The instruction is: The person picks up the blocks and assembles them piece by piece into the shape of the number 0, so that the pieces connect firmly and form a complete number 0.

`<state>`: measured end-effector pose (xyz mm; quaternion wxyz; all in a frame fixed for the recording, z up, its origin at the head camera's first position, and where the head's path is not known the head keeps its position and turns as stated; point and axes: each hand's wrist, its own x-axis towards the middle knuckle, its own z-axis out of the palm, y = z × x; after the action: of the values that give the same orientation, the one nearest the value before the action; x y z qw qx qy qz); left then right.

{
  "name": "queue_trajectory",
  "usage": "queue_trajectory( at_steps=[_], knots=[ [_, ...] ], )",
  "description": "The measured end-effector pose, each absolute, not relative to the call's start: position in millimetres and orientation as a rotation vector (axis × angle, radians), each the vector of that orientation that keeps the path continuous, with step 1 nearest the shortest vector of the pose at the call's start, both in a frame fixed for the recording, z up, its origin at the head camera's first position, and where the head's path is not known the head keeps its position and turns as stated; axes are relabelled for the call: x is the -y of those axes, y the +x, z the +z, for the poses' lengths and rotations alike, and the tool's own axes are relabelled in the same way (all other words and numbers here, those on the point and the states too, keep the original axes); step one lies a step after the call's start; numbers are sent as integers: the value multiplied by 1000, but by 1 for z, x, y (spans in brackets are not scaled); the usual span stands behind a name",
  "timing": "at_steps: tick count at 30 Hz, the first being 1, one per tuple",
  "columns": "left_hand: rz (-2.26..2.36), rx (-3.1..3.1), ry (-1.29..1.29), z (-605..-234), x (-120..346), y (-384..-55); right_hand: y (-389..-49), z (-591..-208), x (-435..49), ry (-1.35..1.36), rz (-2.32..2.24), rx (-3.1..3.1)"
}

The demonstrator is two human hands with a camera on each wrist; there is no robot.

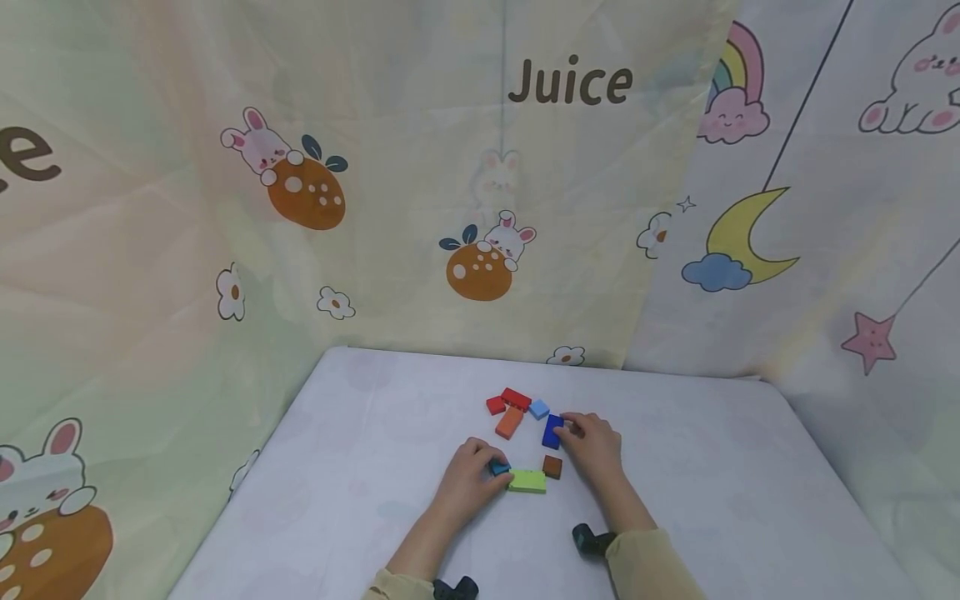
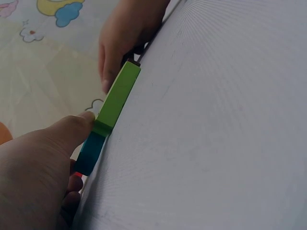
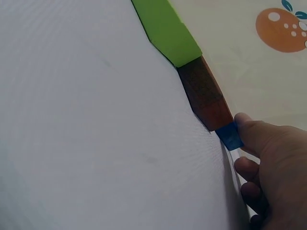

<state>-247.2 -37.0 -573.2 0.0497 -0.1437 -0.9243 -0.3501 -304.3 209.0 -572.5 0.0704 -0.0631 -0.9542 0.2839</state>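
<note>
On the white tabletop, my left hand [image 1: 467,479] pinches a teal brick [image 2: 90,154] between thumb and fingers. Its thumb tip also lies by the near end of a lime green brick [image 1: 527,482], which adjoins the teal one. Across from it, my right hand [image 1: 596,446] holds a dark blue brick [image 1: 551,433] at its right side, thumb and fingertips on it. A small brown brick [image 1: 552,467] sits between the lime and dark blue bricks. In the right wrist view, part of the blue brick [image 3: 230,136] shows beside the thumb; the fingers are partly hidden.
Farther back lie an orange brick [image 1: 509,422], a long red brick [image 1: 516,398], a small red brick [image 1: 495,405] and a light blue brick [image 1: 539,409]. Together the bricks form a rough loop. A printed cloth [image 1: 405,167] hangs behind the table [image 1: 360,417].
</note>
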Motion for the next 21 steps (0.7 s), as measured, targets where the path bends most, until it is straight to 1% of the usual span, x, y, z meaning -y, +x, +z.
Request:
queue_trajectory(
  at_steps=[11, 21],
  knots=[
    [-1076, 2816, -440, -573, 37, -247, -302, -573, -209, -207, 897, 2841],
    [-1066, 2820, -432, -574, 37, -247, -297, -571, -210, -170, 869, 2858]
  ],
)
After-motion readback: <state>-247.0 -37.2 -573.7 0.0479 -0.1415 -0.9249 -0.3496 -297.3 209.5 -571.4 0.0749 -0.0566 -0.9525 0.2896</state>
